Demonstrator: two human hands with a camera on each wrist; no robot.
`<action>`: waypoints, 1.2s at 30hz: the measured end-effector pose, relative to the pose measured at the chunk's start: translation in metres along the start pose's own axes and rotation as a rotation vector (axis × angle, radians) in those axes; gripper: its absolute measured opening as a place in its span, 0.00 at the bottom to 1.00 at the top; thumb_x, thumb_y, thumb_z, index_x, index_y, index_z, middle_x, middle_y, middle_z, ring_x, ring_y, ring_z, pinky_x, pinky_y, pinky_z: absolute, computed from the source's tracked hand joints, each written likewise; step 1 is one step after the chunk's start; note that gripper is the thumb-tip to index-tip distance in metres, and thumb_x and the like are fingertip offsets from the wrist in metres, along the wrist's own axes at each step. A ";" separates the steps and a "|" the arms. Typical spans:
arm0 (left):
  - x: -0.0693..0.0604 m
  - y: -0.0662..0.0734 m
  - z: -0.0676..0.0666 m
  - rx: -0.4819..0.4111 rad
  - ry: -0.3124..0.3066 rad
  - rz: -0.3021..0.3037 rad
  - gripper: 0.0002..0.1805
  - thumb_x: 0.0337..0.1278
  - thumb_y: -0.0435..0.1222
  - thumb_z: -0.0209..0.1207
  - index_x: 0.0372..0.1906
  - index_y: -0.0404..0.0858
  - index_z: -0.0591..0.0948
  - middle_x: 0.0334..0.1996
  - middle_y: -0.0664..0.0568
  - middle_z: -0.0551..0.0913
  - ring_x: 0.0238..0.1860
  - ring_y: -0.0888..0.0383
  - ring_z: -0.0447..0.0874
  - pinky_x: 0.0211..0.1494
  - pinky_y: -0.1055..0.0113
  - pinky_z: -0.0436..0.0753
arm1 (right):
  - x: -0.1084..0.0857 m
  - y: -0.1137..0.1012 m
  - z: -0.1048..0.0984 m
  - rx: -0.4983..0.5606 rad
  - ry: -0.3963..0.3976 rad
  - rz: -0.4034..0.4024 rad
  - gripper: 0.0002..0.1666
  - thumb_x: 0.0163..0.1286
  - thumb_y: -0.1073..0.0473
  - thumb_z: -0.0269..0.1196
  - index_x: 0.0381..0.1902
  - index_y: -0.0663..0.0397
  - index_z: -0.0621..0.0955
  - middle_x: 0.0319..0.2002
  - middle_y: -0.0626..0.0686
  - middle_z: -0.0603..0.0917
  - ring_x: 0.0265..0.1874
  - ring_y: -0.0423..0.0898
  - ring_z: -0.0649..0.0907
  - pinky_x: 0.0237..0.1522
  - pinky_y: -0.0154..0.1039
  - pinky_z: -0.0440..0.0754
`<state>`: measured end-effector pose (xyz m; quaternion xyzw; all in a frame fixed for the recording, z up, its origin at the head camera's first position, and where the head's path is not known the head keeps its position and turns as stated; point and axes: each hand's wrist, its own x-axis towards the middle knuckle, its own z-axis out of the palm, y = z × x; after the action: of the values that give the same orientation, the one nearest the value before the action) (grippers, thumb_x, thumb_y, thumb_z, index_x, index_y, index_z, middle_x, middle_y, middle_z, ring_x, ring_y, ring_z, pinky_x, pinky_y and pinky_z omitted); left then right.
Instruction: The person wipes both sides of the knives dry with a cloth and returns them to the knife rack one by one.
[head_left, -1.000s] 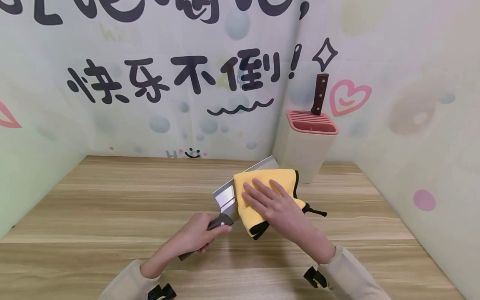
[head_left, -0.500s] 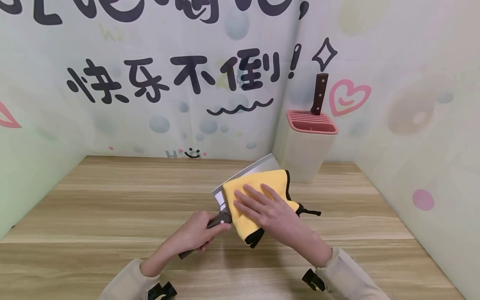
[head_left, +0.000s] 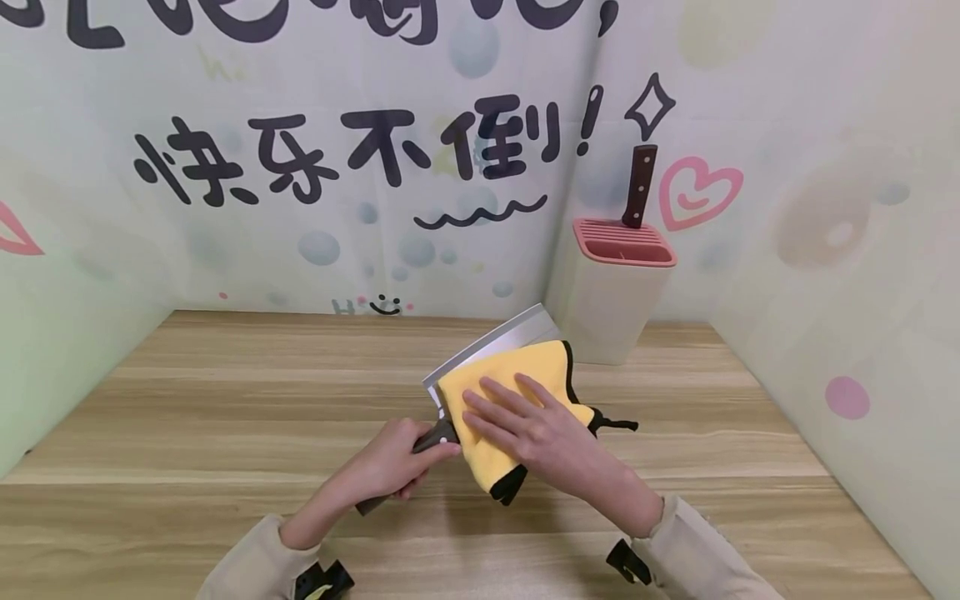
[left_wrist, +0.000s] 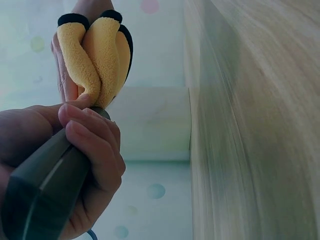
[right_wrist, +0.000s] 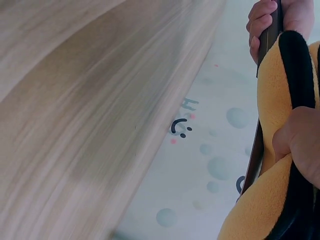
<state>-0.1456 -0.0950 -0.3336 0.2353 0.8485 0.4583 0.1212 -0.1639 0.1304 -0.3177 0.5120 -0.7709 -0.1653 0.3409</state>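
Note:
My left hand (head_left: 393,458) grips the dark handle of a cleaver (head_left: 497,342), its fingers wrapped round it in the left wrist view. The wide shiny blade slants up and away to the right, held above the table. A yellow cloth (head_left: 525,367) with black edging and a black loop covers much of the blade. On top of the cloth my right hand (head_left: 540,433) lies with its fingers spread, pressing it to the blade. In the right wrist view the thumb (right_wrist: 302,137) pushes into a fold of the cloth, so the hand holds it. The covered part of the blade is hidden.
A cream knife block (head_left: 615,308) with a pink slotted top stands at the back right, just beyond the blade's tip. One brown-handled knife (head_left: 640,185) stands in it. The wood-grain table (head_left: 225,417) is bounded by printed walls behind and on both sides.
My right hand has slid the cloth left and slightly down along the blade toward the handle, baring more of the far blade. The left hand keeps its grip, almost still.

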 end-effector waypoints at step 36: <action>-0.002 0.002 -0.007 -0.036 0.028 -0.045 0.21 0.58 0.47 0.53 0.21 0.33 0.71 0.06 0.56 0.67 0.05 0.65 0.63 0.08 0.71 0.68 | -0.016 0.025 0.009 0.076 0.032 0.241 0.32 0.52 0.75 0.58 0.57 0.51 0.72 0.60 0.51 0.69 0.60 0.49 0.66 0.56 0.52 0.67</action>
<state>-0.1466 -0.0999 -0.3282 0.2076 0.8468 0.4739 0.1235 -0.1834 0.1542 -0.3151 0.4307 -0.8271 -0.0855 0.3509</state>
